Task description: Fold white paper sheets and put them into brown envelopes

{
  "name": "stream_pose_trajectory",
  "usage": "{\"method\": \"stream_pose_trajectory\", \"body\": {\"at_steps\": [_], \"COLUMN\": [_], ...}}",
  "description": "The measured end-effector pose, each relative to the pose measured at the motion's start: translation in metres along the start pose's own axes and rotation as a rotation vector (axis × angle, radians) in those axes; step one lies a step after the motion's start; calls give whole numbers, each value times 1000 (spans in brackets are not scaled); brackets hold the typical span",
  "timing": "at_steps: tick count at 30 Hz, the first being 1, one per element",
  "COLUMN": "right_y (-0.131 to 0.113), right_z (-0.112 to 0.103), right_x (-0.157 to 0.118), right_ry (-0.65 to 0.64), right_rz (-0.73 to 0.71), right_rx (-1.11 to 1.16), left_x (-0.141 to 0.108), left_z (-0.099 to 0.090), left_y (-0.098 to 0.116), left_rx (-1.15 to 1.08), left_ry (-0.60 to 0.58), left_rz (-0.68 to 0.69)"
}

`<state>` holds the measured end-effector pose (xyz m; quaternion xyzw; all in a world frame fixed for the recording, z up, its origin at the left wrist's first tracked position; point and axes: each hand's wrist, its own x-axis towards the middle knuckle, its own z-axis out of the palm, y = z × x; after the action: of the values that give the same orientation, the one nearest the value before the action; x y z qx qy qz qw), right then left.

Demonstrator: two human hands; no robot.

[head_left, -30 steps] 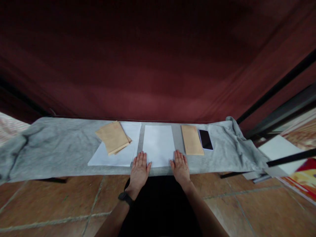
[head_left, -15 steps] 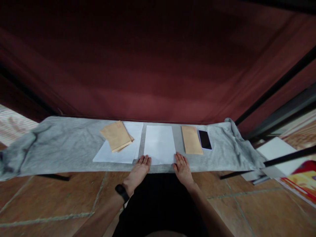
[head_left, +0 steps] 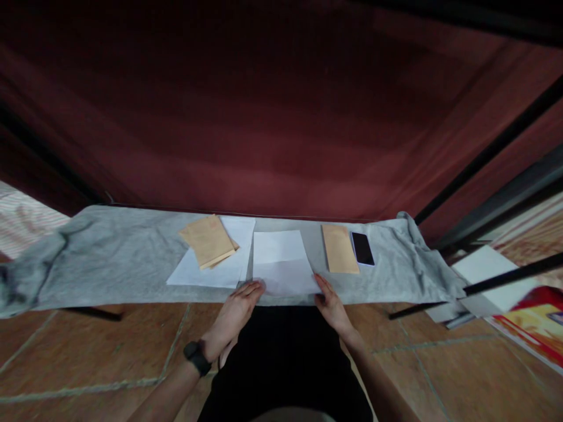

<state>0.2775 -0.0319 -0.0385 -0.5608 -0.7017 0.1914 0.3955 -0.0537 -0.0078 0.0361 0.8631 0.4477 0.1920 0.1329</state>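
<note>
A white sheet of paper lies in front of me with its near part bent up along a line across the middle, shaded darker than the far part. My left hand is closed on its near left corner, thumb and fingers together. At the near right corner, my right hand pinches the edge, fingers curled partly beneath it. Left of the sheet, brown envelopes rest on more white paper. To the right is another brown envelope beside a dark-screened phone.
A grey cloth covers the narrow bench, rumpled at both ends. Behind it rises a dark red panel. Black metal bars slant at the right, near white boards and a colourful packet at floor level.
Both hands have gone from lying flat beside the sheet's near corners to gripping them. The sheet's near part has come up and bent, and the sheet has shifted slightly left and nearer me.
</note>
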Motion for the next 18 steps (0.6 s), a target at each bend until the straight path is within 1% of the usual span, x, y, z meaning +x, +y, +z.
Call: {"method": "stream_pose_trajectory", "body": {"at_steps": [2,4,8,11,14,18], "right_y": [-2,-5,-11,-16,-18,-15], "right_z": [-3,-4,2,7,10,12], "right_x": [0,1,8,16,23,32], "right_ry": [17,44,82,116,127,143], "right_rz": [27,42,57,107,164,191], "right_rx": [87,154,240,231,174,112], "left_x": [-8,-14,-15,-6,9,36], "left_z": [-6,-10,-10,-4,7,26], "left_y": [1,3,5,-4,-17,-32], "left_rx": [-100,-206,-415,-512,-550,-584], "left_ry": [22,31,51,140,245,269], "left_rz": [43,24,-155,-282,-367,-442]}}
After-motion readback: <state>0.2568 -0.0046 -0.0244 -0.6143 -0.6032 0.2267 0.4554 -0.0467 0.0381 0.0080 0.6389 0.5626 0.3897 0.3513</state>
